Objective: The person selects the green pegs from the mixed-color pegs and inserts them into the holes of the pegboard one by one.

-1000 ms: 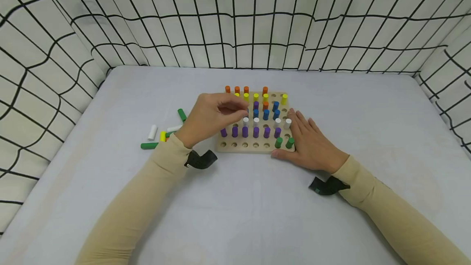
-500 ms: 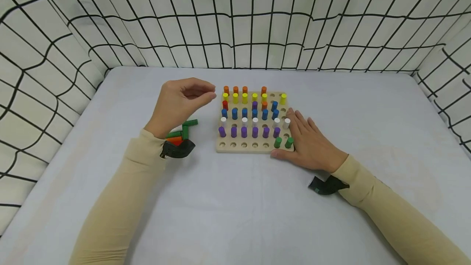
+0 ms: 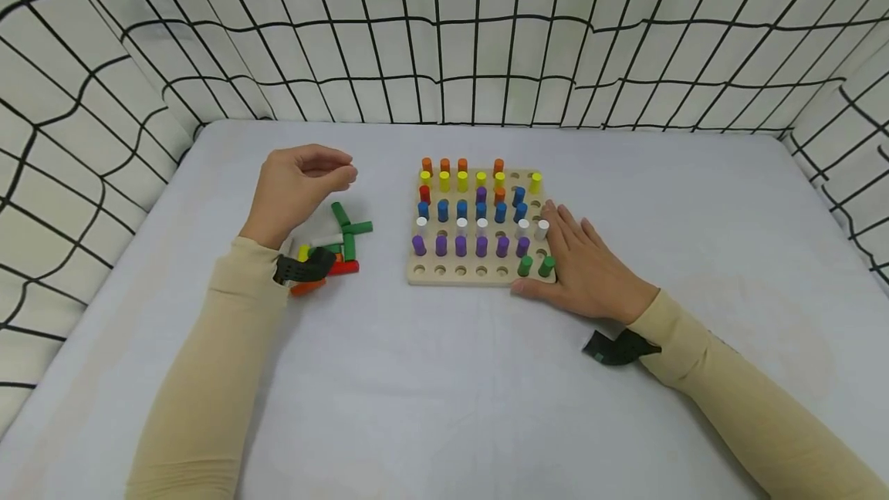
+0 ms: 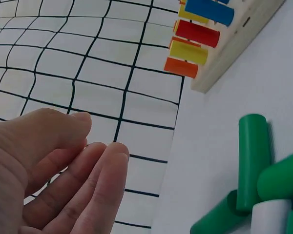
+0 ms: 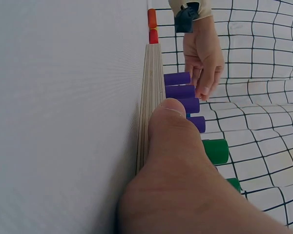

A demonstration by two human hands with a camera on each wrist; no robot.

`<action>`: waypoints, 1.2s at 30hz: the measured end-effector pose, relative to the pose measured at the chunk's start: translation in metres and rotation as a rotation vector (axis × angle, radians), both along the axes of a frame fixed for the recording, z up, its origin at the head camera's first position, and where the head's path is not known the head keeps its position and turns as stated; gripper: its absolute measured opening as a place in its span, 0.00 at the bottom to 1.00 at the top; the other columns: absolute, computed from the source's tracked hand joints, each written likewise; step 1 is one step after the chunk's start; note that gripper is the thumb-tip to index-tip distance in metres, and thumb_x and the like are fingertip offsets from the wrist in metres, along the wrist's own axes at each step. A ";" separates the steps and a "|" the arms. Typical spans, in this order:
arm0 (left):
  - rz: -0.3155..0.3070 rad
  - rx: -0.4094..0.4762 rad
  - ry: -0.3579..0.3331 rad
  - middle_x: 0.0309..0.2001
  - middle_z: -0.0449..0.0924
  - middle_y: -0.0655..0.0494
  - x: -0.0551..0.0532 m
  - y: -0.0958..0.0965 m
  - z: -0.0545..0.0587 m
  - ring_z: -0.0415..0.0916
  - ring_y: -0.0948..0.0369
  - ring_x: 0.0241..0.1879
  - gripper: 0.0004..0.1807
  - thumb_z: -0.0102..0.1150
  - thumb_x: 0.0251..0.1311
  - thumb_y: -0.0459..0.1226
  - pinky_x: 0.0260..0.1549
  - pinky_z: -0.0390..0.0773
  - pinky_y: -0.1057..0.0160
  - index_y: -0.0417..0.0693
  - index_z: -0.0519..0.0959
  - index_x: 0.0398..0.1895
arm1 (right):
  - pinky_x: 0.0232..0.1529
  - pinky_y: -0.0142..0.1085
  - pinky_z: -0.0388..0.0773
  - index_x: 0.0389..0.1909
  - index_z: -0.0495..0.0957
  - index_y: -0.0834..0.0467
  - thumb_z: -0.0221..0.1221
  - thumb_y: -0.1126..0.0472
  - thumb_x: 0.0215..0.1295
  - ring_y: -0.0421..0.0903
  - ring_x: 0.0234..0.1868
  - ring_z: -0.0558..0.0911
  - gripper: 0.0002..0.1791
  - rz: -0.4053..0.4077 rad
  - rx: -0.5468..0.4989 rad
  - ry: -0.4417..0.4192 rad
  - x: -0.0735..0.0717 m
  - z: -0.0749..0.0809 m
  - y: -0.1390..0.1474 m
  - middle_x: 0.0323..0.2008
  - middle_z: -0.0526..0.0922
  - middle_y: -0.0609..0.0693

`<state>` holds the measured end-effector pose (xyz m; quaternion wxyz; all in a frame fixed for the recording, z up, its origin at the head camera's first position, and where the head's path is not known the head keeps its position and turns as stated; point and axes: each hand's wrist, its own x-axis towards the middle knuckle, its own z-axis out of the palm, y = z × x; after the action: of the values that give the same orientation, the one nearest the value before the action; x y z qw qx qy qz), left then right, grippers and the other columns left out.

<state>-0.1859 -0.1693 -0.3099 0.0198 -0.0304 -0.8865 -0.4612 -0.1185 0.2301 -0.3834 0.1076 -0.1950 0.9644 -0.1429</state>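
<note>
My left hand (image 3: 295, 187) hovers above the table, left of the pegboard and just beyond the loose pegs. Its fingers (image 4: 112, 170) are loosely bent, and nothing shows between them and the thumb in the left wrist view. On the right, my right hand (image 3: 586, 268) lies flat against the right edge of the wooden pegboard (image 3: 451, 278). Its thumb (image 5: 171, 126) presses on the board's front edge. Upright pegs in orange, yellow, red, blue, white and purple stand in rows, with two green pegs (image 3: 525, 266) at the front right corner. Several front-row holes hold no peg.
Loose pegs lie in a pile left of the board, among them a green peg (image 3: 357, 228), a red peg (image 3: 343, 268) and an orange peg (image 3: 308, 288), partly behind the left wrist strap (image 3: 305, 265). A black net (image 3: 458, 48) borders the white table (image 3: 444, 392).
My left hand has moved left, from above the pegboard to the space beyond the loose pegs, uncovering the board's left rows. My right hand stays against the board.
</note>
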 end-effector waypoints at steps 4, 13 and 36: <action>0.023 -0.020 -0.054 0.40 0.89 0.71 -0.003 -0.011 -0.004 0.90 0.66 0.41 0.21 0.68 0.65 0.51 0.54 0.78 0.62 0.50 0.85 0.54 | 0.84 0.63 0.38 0.83 0.29 0.60 0.52 0.19 0.62 0.60 0.86 0.39 0.69 0.003 -0.007 0.003 0.000 0.002 0.000 0.85 0.33 0.59; 0.050 -0.124 -0.138 0.40 0.91 0.63 -0.010 -0.026 -0.014 0.87 0.73 0.35 0.26 0.64 0.65 0.57 0.54 0.75 0.61 0.49 0.84 0.56 | 0.84 0.63 0.38 0.83 0.29 0.59 0.52 0.19 0.62 0.59 0.87 0.39 0.69 0.001 -0.011 0.005 -0.001 0.001 0.001 0.85 0.33 0.58; 0.002 -0.350 -0.222 0.53 0.85 0.41 -0.007 -0.033 -0.017 0.74 0.50 0.53 0.30 0.66 0.62 0.59 0.50 0.74 0.52 0.52 0.82 0.60 | 0.84 0.64 0.38 0.83 0.29 0.60 0.53 0.20 0.62 0.61 0.86 0.39 0.69 0.003 -0.009 0.004 0.000 0.000 0.000 0.85 0.34 0.59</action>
<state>-0.1933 -0.2027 -0.3274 -0.0829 0.0185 -0.9499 -0.3007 -0.1186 0.2305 -0.3839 0.1051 -0.1974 0.9636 -0.1468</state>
